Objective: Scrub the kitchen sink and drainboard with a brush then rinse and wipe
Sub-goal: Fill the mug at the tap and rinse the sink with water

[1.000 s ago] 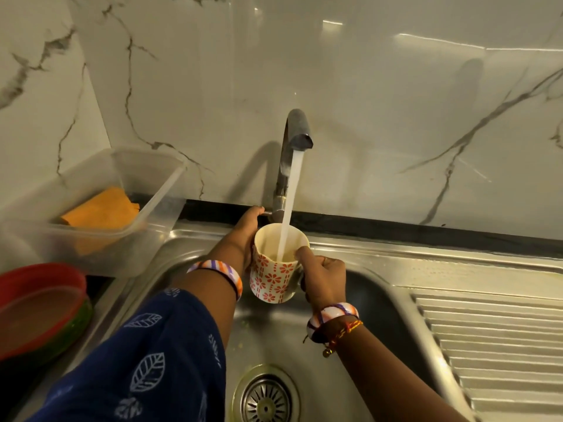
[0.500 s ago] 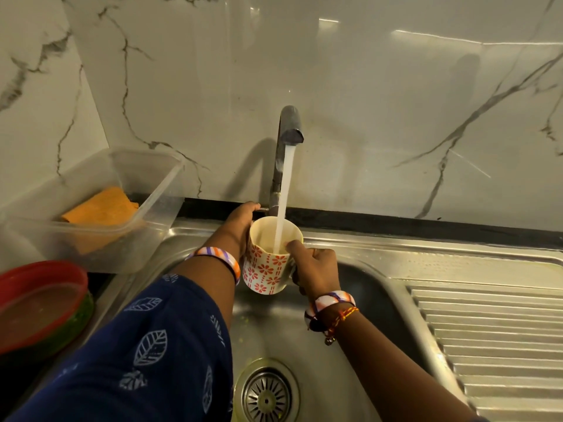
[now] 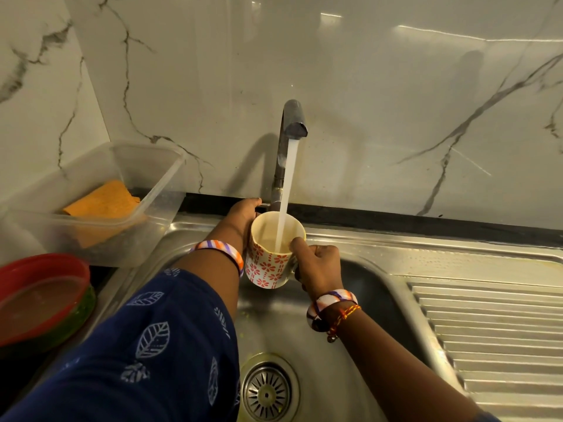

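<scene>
Compared with the frame a second earlier, the scene is sitting almost unchanged: the tap (image 3: 293, 123) is still running, its stream (image 3: 286, 190) is still falling into the cup (image 3: 271, 257), and both hands are keeping their places; only the camera is shifting slightly.

The right hand (image 3: 316, 266) is gripping the cup over the sink (image 3: 359, 287), thumb lying over the rim at 3 o'clock and the other fingers curling round the far side, where a handle is presumably sitting but is hidden. The cup, white with red flower prints, is standing upright at the centre, directly under the spout. The left hand (image 3: 243, 213) is reaching behind the cup at 11 o'clock, to the base of the tap; its fingers are bending over something there, but what they are touching or holding cannot be told.

The sink basin is occupying the lower centre, with its drain strainer (image 3: 268, 391) at 6 o'clock and the ribbed drainboard (image 3: 493, 339) at 4 o'clock, cut off by the frame edge. No brush is showing.

At 9 o'clock a clear plastic tub (image 3: 158, 190) is holding an orange cloth (image 3: 103, 202). Stacked red and green plates (image 3: 45, 300) are lying at 8 o'clock, partly cut off. The blue leaf-print sleeve (image 3: 152, 345) is covering the basin's left wall. The water level inside the cup is hard to make out.
</scene>
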The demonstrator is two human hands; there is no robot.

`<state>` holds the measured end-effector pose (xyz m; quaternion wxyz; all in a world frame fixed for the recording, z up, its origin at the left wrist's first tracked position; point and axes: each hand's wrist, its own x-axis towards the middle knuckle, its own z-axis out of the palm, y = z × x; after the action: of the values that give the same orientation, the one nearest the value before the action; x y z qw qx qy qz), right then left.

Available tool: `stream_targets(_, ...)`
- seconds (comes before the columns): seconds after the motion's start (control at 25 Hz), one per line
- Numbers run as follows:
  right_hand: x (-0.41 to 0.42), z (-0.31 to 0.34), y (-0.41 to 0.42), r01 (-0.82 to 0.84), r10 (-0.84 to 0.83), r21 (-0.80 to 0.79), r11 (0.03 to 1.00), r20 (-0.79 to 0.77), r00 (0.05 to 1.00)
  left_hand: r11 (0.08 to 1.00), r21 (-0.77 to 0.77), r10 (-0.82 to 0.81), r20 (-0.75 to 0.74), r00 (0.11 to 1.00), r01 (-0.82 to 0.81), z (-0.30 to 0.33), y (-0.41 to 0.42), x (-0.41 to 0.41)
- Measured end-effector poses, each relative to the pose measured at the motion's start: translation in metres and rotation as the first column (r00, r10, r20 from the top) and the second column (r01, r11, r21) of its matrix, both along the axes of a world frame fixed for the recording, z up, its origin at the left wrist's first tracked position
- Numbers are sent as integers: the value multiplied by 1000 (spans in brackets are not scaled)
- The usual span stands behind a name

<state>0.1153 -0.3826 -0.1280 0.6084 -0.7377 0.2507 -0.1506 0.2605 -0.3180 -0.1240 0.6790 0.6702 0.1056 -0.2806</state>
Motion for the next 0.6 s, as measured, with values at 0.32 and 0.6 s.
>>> stream_targets(0.32, 2, -1, -3, -18, 18, 4, 1000, -12, 1000, 1000, 26, -13, -14, 1000, 13, 1, 1, -2)
stream_targets(0.6, 3, 3, -2, -21, 21, -3, 1000, -23, 1000, 1000, 9, -23, -29, 999, 24, -2, 3, 1)
